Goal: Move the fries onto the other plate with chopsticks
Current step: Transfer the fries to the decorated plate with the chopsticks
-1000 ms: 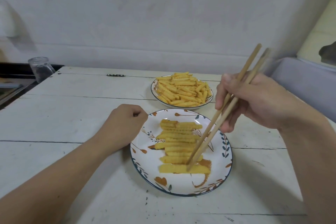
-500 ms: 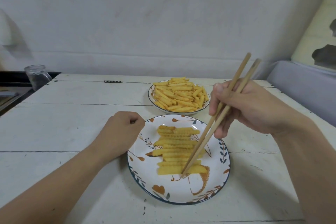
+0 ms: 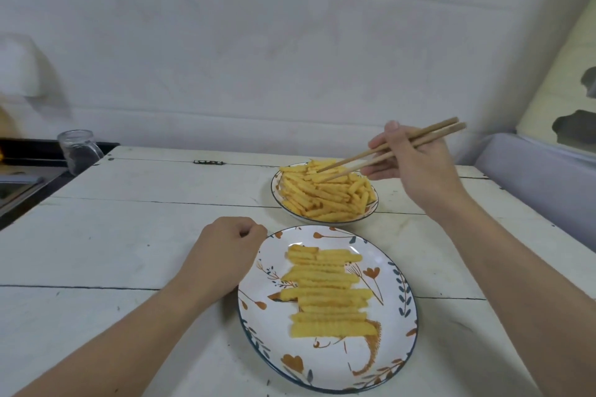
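Now the right hand (image 3: 416, 167) grips chopsticks (image 3: 387, 150) over the heaped fries (image 3: 325, 193); a loose pinch could drop one between plates. Left hand (image 3: 225, 255) rests fisted, empty.

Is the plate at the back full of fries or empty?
Full. The far plate holds a heaped pile of fries covering nearly all of it.

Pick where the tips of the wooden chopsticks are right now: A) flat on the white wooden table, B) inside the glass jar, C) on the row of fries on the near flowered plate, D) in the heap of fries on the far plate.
D: the right hand holds the wooden chopsticks with their tips in the heap of crinkle-cut fries on the far plate.
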`<state>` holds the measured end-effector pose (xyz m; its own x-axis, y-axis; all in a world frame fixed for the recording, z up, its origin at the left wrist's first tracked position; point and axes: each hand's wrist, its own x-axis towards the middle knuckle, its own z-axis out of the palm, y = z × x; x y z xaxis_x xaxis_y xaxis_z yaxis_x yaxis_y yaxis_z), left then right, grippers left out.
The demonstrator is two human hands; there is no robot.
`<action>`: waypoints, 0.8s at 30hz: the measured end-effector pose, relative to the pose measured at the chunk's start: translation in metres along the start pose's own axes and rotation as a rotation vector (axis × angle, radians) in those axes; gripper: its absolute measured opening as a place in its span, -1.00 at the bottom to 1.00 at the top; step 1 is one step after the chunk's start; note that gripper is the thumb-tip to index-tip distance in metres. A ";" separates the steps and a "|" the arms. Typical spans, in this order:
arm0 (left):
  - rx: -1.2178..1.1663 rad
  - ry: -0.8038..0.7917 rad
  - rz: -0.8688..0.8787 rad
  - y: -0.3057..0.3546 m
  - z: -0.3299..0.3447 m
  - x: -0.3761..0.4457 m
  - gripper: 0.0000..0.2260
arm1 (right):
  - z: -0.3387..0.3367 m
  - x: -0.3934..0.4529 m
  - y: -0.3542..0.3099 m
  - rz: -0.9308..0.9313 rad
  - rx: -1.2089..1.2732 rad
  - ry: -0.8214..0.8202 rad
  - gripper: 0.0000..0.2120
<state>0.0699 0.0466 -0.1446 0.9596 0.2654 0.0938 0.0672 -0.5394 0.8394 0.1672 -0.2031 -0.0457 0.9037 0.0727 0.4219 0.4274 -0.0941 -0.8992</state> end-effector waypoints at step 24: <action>0.038 0.011 0.061 -0.003 0.000 -0.001 -0.71 | -0.005 -0.009 -0.054 0.149 0.139 -0.149 -0.48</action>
<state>0.0691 0.0476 -0.1470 0.9591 0.2402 0.1499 0.0196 -0.5846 0.8111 0.1360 -0.2034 0.0001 0.9383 0.2152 0.2706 0.2723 0.0222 -0.9620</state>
